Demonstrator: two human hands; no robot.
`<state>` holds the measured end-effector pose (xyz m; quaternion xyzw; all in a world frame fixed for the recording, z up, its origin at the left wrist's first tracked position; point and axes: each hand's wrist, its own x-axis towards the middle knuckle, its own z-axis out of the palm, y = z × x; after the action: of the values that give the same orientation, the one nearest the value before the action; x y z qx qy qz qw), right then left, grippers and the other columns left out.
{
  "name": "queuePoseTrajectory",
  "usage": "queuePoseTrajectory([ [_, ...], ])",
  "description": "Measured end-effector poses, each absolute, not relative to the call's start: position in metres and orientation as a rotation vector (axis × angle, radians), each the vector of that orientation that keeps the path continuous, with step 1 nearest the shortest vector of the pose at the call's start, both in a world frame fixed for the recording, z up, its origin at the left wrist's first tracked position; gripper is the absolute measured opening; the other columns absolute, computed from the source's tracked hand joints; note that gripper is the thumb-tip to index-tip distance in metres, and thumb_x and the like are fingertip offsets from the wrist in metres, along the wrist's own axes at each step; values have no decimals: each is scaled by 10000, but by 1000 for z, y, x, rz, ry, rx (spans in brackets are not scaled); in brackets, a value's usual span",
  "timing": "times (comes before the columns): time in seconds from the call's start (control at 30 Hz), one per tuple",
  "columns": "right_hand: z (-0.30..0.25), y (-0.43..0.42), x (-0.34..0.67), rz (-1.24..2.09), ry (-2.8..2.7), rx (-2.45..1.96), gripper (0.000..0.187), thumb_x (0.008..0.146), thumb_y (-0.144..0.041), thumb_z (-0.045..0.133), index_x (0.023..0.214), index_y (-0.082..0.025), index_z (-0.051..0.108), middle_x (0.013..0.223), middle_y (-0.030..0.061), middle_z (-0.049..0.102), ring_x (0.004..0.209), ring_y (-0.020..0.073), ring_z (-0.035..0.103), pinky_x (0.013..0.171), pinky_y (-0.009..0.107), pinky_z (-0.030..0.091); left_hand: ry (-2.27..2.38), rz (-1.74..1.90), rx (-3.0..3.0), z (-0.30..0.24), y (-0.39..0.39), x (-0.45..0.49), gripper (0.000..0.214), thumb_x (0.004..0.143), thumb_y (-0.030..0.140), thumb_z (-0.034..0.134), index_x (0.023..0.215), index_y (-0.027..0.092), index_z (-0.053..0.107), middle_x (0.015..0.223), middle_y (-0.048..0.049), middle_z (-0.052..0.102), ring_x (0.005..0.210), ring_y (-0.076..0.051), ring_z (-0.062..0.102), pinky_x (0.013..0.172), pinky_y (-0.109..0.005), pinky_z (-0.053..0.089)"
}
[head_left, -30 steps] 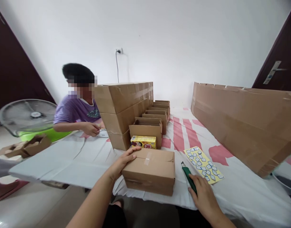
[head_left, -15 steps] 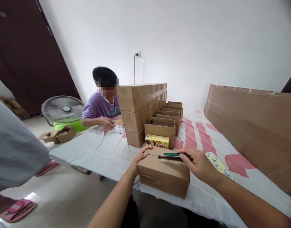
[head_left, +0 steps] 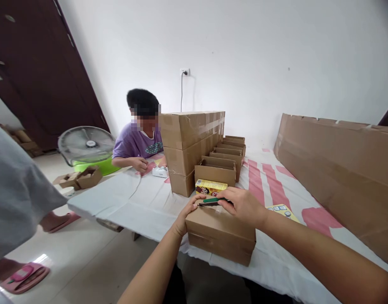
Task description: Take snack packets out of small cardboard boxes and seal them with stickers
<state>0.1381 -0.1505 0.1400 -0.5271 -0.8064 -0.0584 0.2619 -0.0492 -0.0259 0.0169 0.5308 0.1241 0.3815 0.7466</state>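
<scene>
On the near edge of the table lies a closed cardboard box point(head_left: 221, 236), with clear tape shining on its top. My left hand point(head_left: 189, 213) grips the box's left end, fingers over the top edge. In my right hand point(head_left: 241, 204) is a green and black utility knife point(head_left: 209, 201), held low over the top with its tip at the left end, near my left fingers. Whether the blade touches the cardboard, I cannot tell. A yellow printed carton point(head_left: 209, 185) stands just behind the box.
Stacked taped boxes point(head_left: 189, 145) rise behind, beside a row of open boxes point(head_left: 224, 162). Across the table a person in purple point(head_left: 135, 141) sits near a white tape dispenser point(head_left: 160, 171). A large cardboard panel point(head_left: 336, 169) stands right; a fan point(head_left: 89, 143) and another person's sandal point(head_left: 26, 278) are left.
My right hand has moved left along the box top with the utility knife, bringing its tip close to my left hand. The left hand keeps its grip. The other person's leg at left has shifted.
</scene>
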Motion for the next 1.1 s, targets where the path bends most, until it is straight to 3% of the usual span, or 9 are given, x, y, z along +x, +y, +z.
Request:
queuePoseTrajectory([
  [0.33, 164, -194, 176, -258, -2366, -1517, 194, 928, -227, 479, 922, -188, 670, 810, 35, 671, 681, 131, 613, 604, 223, 434, 344, 847, 1177, 19, -25, -49, 448, 669, 391, 638, 1072, 197, 631, 1135, -56, 604, 970, -272, 560, 794, -314, 434],
  [0.6, 164, -246, 223, -122, -2138, -1622, 197, 949, -281, 461, 979, -238, 650, 834, 8, 683, 703, 139, 620, 635, 252, 463, 360, 853, 1137, 20, -29, -48, 468, 670, 412, 632, 1085, 197, 621, 1104, -70, 618, 966, -279, 582, 798, -334, 460],
  [0.73, 123, -259, 236, -252, -1683, -1620, 232, 964, -315, 426, 1108, -244, 593, 982, 52, 660, 889, 192, 629, 767, 307, 508, 376, 873, 1114, 18, -30, -48, 480, 685, 407, 621, 1119, 201, 613, 1123, -77, 619, 986, -290, 587, 809, -346, 466],
  [0.87, 46, -257, 234, -380, -1490, -1701, 351, 957, -267, 377, 1288, -243, 489, 1177, 104, 548, 1105, 240, 556, 910, 393, 495, 387, 872, 1109, 19, -30, -48, 510, 654, 415, 654, 1116, 202, 622, 1137, -81, 620, 995, -305, 586, 809, -352, 474],
  [0.97, -7, -254, 221, -249, -1506, -1878, 430, 922, -170, 343, 1329, -209, 477, 1237, 131, 497, 1154, 242, 529, 958, 406, 483, 399, 870, 1116, 22, -29, -48, 509, 640, 426, 676, 1100, 212, 631, 1140, -65, 620, 1014, -293, 575, 811, -322, 471],
  [1.1, -38, -255, 196, -28, -1606, -2096, 436, 839, -145, 472, 1259, -210, 571, 1300, 135, 499, 1175, 290, 504, 978, 449, 452, 439, 869, 1110, 22, -27, -48, 506, 628, 424, 691, 1085, 213, 634, 1146, -61, 618, 1030, -296, 568, 813, -316, 474],
])
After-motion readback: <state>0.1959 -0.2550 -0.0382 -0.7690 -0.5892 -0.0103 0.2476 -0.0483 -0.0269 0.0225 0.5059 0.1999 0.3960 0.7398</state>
